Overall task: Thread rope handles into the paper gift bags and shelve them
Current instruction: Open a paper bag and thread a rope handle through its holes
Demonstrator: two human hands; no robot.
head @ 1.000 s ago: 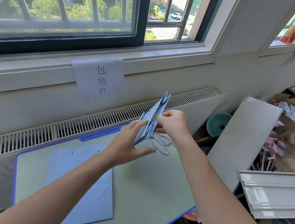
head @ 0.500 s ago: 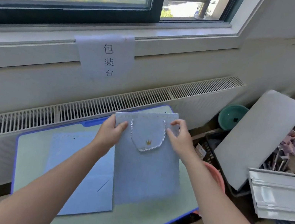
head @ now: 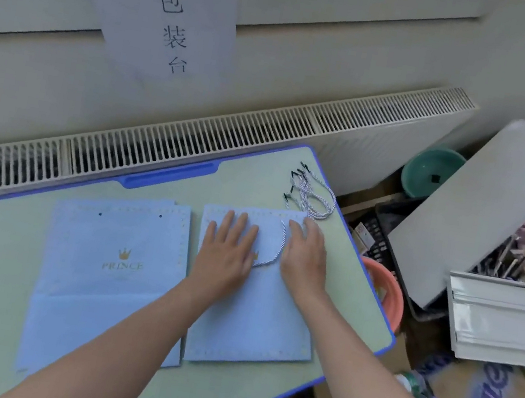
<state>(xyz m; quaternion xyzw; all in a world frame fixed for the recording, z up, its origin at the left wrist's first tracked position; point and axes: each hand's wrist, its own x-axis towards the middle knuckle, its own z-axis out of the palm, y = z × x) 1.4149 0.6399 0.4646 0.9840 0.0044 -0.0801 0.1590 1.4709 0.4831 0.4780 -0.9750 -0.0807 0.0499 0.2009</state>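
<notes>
On desk (head: 17, 262): both hands (head: 228, 252) flat, pressing bag (head: 253, 329); neighbouring bag (head: 109, 277) reads "PRINCE".

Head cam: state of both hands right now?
Left hand: open, fingers straight, pressing flat on the gift bag.
Right hand: open, palm down, pressing the same bag beside its rope handle.

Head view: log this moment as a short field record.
left hand: flat on right bag
right hand: flat on the same bag
handle: threaded, loop between the hands
left bag: flat, holes empty, crown logo
spare ropes: pile at desk far right corner
</notes>
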